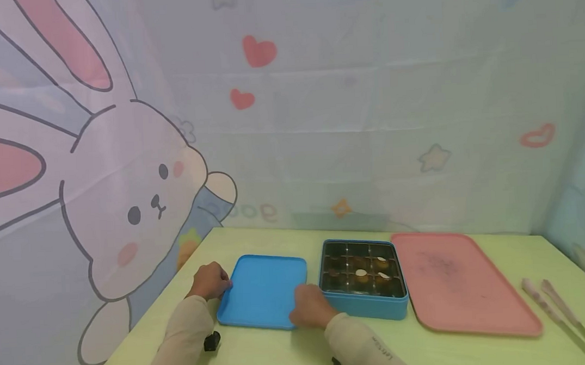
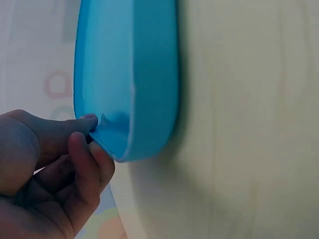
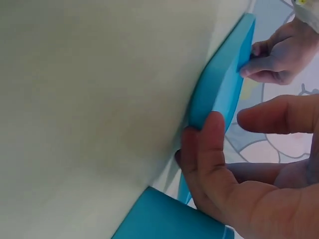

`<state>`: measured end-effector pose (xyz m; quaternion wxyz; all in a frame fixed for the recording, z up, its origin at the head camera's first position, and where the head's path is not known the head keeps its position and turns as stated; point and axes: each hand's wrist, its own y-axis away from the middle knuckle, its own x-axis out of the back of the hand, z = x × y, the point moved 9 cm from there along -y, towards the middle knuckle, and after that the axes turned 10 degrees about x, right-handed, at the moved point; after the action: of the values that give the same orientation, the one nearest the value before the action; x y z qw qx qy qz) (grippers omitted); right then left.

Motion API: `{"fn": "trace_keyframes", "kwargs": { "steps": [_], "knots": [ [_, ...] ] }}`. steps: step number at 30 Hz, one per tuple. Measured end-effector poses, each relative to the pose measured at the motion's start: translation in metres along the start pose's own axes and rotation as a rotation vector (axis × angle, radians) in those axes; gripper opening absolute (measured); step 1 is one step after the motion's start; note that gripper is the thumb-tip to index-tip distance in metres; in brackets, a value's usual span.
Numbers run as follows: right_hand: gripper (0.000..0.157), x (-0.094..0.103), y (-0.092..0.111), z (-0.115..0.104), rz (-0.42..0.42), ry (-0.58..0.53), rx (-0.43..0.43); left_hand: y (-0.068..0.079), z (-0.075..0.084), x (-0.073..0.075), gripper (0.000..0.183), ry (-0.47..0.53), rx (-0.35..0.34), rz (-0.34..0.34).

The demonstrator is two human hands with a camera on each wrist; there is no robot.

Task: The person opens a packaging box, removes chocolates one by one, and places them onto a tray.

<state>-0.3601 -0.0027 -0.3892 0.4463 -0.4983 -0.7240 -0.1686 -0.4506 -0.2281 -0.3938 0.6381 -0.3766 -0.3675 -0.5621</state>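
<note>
A shallow blue lid [image 1: 265,290] lies on the table with its raised rim upward. My left hand [image 1: 211,281] pinches the rim on its left side; in the left wrist view the thumb [image 2: 82,123] is inside the wall and the fingers are outside. At the lid's near right corner is my right hand [image 1: 314,307]. Its fingertips [image 3: 213,127] touch the outer wall, while the thumb [image 3: 261,117] stands apart from the rim. Just right of that hand sits a blue tin box [image 1: 364,304], its dark divided insert holding several small pale and brown pieces.
A pink tray [image 1: 466,289] lies right of the tin box. Tongs [image 1: 565,315] with pale handles rest at the table's right side. The pale yellow table [image 1: 275,357] backs onto a printed cloth [image 1: 339,120] with a rabbit on its left.
</note>
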Motion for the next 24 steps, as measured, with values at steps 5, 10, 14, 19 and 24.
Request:
{"fn": "trace_keyframes", "kwargs": {
  "steps": [5, 10, 14, 19, 24],
  "knots": [
    [0.025, -0.001, 0.000, 0.001, -0.018, -0.021, -0.008, -0.010, 0.010, -0.001, 0.015, -0.097, -0.028, 0.110],
    [0.022, -0.001, -0.001, 0.000, -0.027, -0.034, -0.021, -0.014, 0.022, -0.001, 0.010, -0.129, -0.070, 0.203],
    [0.017, -0.001, 0.000, 0.000, -0.033, -0.031, -0.036, -0.017, 0.027, -0.004, 0.009, -0.122, -0.061, 0.231],
    [0.015, -0.003, -0.001, 0.003, -0.054, -0.031, -0.078, -0.019, 0.030, -0.007, 0.009, -0.137, -0.061, 0.222],
    [0.018, -0.006, 0.000, 0.006, -0.079, -0.018, -0.102, -0.018, 0.030, -0.008, 0.013, -0.156, -0.041, 0.196]
  ]
}}
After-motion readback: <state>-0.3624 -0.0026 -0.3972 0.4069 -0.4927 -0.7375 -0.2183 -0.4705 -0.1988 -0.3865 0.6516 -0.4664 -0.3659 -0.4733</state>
